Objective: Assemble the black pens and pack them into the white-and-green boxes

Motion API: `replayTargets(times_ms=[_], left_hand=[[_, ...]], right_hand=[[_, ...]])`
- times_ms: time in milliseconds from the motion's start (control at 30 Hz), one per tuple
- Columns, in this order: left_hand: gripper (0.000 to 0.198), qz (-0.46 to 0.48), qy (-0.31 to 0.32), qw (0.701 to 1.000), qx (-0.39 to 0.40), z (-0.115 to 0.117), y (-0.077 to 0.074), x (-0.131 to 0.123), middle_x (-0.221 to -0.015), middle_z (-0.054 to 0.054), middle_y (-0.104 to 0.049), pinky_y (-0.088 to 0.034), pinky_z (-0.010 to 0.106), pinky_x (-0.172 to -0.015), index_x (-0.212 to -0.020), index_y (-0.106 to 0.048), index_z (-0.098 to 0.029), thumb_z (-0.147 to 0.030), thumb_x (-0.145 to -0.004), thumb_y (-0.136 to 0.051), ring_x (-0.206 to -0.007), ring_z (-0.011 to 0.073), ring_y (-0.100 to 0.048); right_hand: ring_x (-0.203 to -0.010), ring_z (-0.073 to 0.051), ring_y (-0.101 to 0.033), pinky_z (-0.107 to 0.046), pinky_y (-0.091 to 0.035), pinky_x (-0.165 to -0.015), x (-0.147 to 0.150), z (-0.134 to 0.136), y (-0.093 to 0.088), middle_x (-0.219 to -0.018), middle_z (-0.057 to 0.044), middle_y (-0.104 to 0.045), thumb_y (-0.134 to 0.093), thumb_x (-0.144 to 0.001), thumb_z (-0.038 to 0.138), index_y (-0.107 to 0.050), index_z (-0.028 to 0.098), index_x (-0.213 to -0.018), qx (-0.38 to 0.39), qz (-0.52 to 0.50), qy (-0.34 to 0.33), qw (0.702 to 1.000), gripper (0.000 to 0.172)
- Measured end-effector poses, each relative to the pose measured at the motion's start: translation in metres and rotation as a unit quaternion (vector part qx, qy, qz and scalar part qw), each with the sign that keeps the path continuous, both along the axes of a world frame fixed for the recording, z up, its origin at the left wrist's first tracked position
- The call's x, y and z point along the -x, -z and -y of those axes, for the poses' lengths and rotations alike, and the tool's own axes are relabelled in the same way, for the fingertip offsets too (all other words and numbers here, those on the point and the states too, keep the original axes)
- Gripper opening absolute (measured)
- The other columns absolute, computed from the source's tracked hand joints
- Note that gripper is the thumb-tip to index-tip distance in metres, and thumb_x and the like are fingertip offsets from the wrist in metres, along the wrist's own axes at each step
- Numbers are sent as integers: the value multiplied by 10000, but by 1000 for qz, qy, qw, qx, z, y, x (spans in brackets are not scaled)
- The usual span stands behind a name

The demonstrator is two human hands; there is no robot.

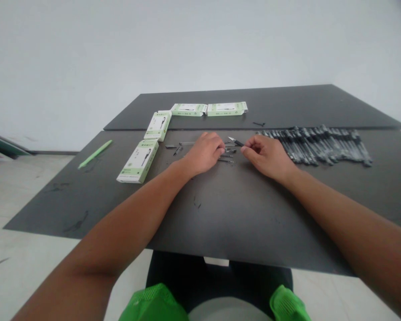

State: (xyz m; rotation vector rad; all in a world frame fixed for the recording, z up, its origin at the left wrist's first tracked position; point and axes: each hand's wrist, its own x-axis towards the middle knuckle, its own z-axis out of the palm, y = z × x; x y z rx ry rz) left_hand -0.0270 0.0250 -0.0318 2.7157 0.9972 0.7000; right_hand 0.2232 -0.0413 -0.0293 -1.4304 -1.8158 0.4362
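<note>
My right hand (269, 156) rests on the black table (220, 209) and pinches a small black pen part with a silver tip (235, 141), which points left. My left hand (203, 152) lies just to its left, fingers curled down over several small dark pen parts (227, 156) scattered on the table; whether it grips one is hidden. A few more small parts (175, 148) lie left of that hand.
A long row of black pens (317, 143) lies to the right. Several white-and-green boxes (138, 161) sit to the left and at the back (209, 109). A green pen (95, 154) lies far left near the table edge.
</note>
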Motion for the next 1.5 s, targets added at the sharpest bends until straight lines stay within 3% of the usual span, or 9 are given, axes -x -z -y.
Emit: replayTargets(times_ms=[133,267,467,667,1500], left_hand=[[162,94,-66,993,42,-5,-5,8,-1101,89,-785,-521,442,-1026,-1084,-736,-192,-235,-1063,-582,-1079,264,-689],[184,181,-81,973,117,-11,-4,14,-979,41,-773,-534,364,-896,-1126,-730,-196,-255,-1054,-571,-931,209,-696],[184,309,-70,901,295,-6,-6,4,-749,-20,-601,-432,247,-609,-1044,-740,-186,-289,-1036,-588,-614,117,-534],[126,363,-49,850,378,2,-11,-1,-715,-29,-580,-361,220,-533,-1003,-720,-183,-297,-1005,-668,-548,85,-488],[106,360,-29,854,375,6,-9,-6,-691,-38,-593,-376,219,-540,-958,-703,-166,-232,-1037,-678,-546,70,-493]], right_hand=[[-706,-203,-618,-358,-443,-683,1,1,0,-778,-34,-721,-726,-975,405,-709,223,-861,-1,-12,-3,1000,216],[-696,-203,-608,-357,-442,-669,1,1,0,-775,-32,-715,-734,-978,418,-706,227,-869,7,-25,-9,1000,221],[-707,-213,-624,-357,-461,-683,2,3,-3,-776,-39,-727,-729,-981,419,-718,230,-872,0,-3,-15,1000,218],[-719,-208,-621,-346,-460,-681,2,4,-3,-802,-45,-745,-723,-982,416,-724,227,-870,-2,1,-39,999,220],[-687,-202,-622,-345,-466,-667,4,5,-5,-775,-33,-731,-722,-970,412,-727,230,-873,15,-2,-58,998,207]])
